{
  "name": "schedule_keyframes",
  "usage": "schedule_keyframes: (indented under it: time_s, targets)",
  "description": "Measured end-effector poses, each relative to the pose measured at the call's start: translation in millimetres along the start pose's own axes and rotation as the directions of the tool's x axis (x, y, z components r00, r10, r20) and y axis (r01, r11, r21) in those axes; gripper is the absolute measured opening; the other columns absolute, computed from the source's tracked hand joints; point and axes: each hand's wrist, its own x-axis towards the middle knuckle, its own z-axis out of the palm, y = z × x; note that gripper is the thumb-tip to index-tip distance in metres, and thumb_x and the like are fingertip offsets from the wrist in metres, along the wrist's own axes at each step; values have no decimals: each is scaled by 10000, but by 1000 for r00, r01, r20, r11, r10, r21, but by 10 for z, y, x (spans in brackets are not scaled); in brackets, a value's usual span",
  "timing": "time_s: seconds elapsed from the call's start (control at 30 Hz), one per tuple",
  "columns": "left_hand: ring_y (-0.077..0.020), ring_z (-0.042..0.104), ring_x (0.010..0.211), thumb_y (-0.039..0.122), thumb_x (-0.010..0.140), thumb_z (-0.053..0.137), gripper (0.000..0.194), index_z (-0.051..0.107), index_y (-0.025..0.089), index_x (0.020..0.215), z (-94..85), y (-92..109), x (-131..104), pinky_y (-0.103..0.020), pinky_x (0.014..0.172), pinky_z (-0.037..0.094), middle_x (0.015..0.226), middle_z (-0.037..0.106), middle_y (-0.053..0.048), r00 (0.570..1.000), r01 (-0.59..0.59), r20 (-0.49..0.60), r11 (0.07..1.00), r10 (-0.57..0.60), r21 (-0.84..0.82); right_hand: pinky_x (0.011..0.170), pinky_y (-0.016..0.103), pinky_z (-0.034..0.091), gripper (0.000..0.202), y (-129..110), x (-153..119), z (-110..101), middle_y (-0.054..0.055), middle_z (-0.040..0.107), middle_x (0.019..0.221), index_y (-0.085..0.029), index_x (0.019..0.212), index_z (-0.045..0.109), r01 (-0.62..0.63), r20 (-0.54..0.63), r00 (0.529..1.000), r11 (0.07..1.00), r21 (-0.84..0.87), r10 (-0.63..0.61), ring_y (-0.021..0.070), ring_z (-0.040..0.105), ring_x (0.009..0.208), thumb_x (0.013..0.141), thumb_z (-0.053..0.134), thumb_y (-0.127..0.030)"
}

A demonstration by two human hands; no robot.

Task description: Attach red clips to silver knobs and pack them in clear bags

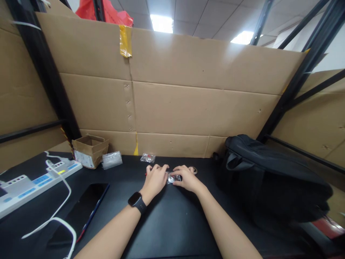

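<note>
Small clear packet (pixel 170 178) lies low over the black tabletop (pixel 167 226), between the 2 bare hands, near the middle of the work area. Its shiny film and a dark part are visible; its contents cannot be identified. The right hand (pixel 187 178) grasps it, thumb and forefinger bent about its right side. The left hand (pixel 156 179) is bent close against its left side; whether those fingers grip the film or only rest by it, I cannot tell. Progress, in my judgement: handling is under way and unfinished, as the packet is not released. Whether it is sealed or open is not discernible, and no part is seen clearly separated from it. What is left cannot be counted from this view. A red item (pixel 146 174) shows just beside the left hand, partly hidden. A tape-like ring (pixel 194 170) lies just behind the right hand. Farther back, 1 second clear packet (pixel 148 158) lies apart from both hands. To the left are a bubble-wrap packet (pixel 111 160), an open cardboard box (pixel 91 149), a power strip (pixel 40 183) and a dark flat device (pixel 81 212); to the right stands a black bag (pixel 258 176).
</note>
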Motion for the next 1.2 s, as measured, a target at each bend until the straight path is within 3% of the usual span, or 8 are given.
schedule_keyframes:
  time_s: [0.2,0.37,0.6,0.7,0.8,1.07,1.2]
  targets:
    - [-235,568,993,186,905,495,205,618,259,1052,-70,-127,4,-427,886,267,942,717,-42,995,84,-58,996,-84,1,933,390,328,270,11,136,33,-24,694,1218,-425,1088,715,-62,-5,998,997,46,62,245,607,1113,823,714,-377]
    - [-249,542,1091,170,893,482,213,649,249,999,-224,-400,70,-438,916,291,1062,696,-72,970,197,-153,979,-187,58,934,393,322,295,62,351,-26,-6,733,1147,-414,1078,721,-106,62,992,994,-15,107,256,620,1123,828,678,-265]
    - [-298,539,1166,125,862,458,374,612,217,1191,-721,-1251,5,-437,954,368,1211,641,-130,798,519,-427,845,-425,129,961,423,279,329,-47,920,114,46,726,1159,-364,1133,708,-200,1,979,965,-170,203,275,574,1155,841,656,-222]
    - [-266,606,1098,92,867,419,458,554,205,1290,-832,-1602,-88,-361,892,435,1197,667,-119,794,544,-384,832,-470,107,948,419,288,352,-89,1077,206,52,719,1152,-361,1176,687,-212,-31,977,957,-196,210,269,562,1142,867,622,-207]
    - [-259,642,1058,91,869,417,473,553,237,1298,-871,-1814,-153,-335,840,459,1171,698,-97,800,567,-307,817,-516,106,932,403,303,345,-92,1152,279,47,707,1143,-357,1189,675,-205,-55,979,958,-202,198,257,553,1121,892,595,-203]
    - [-276,654,1029,119,808,518,381,676,289,1110,-911,-1948,-211,-344,800,424,1060,753,-33,756,639,-232,766,-612,63,895,336,370,181,-52,1149,347,60,654,1099,-255,1064,681,-175,-235,962,973,-151,137,230,544,1047,894,623,-278]
    - [-271,659,976,144,799,542,328,703,274,1053,-936,-1904,-216,-343,784,408,1005,760,-41,720,668,-269,744,-640,17,926,346,376,198,-79,1044,245,71,636,1115,-239,1070,667,-135,-280,955,986,-102,102,234,534,1075,894,578,-236]
